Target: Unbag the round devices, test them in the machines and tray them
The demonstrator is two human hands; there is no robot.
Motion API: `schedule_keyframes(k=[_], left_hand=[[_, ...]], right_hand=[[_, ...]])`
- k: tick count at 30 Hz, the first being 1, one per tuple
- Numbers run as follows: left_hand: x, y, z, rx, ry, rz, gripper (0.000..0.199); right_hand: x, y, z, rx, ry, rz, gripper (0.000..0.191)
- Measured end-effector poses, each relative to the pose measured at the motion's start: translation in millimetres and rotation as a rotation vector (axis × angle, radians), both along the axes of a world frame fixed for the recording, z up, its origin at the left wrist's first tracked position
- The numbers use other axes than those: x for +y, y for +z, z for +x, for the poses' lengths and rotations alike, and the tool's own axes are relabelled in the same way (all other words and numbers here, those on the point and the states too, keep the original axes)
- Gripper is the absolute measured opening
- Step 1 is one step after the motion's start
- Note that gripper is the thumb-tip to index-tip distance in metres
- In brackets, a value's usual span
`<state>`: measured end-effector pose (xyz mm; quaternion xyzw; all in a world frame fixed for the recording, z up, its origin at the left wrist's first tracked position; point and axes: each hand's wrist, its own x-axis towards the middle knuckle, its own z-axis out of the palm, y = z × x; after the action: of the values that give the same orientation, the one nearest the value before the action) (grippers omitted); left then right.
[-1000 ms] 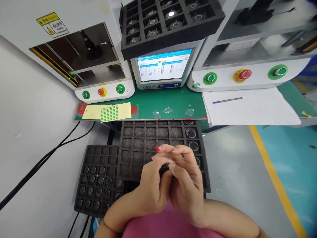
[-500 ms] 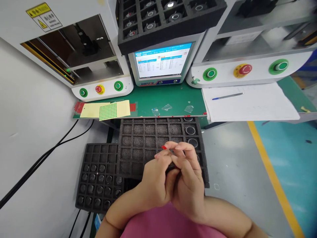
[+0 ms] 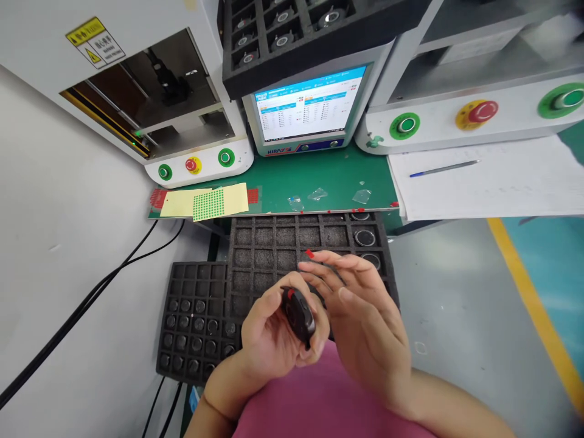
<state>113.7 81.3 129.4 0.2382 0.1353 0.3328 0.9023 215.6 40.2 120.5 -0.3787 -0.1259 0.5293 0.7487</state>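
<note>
A: R hand (image 3: 371, 331) is now off L hand (image 3: 269, 340), fingers spread, red tab (image 3: 309, 253) at one fingertip.
B: And the blk part (image 3: 300, 317)?
A: In L hand's grip, nr foam tray (image 3: 243, 258). Step's prob. part/tab handling; next move likely needs steady L grip.

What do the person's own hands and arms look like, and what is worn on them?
The left hand and right hand wear no gloves; no ring or watch shows. The visible forearms have no sleeves. A small red piece sits at the end of one right finger. A pink garment covers the body.
</note>
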Motion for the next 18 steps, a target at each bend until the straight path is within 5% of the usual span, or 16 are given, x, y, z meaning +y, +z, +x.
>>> schedule_keyframes(k=[12, 15, 18], left_hand=[[1, -5.2, 2, 0.193, 0.107, 0.133, 0.03], [32, -22.0, 1, 0.412, 0.213, 0.223, 0.034], [91, -57.2, 9, 0.673, 0.332, 0.438, 0.037]], right_hand=[[2, -6.2, 6, -0.011, -0.009, -0.007, 0.015], [6, -14.0, 18, -0.077, -0.113, -0.08, 0.016], [9, -23.3, 34, -0.138, -0.266, -0.21, 0.021]])
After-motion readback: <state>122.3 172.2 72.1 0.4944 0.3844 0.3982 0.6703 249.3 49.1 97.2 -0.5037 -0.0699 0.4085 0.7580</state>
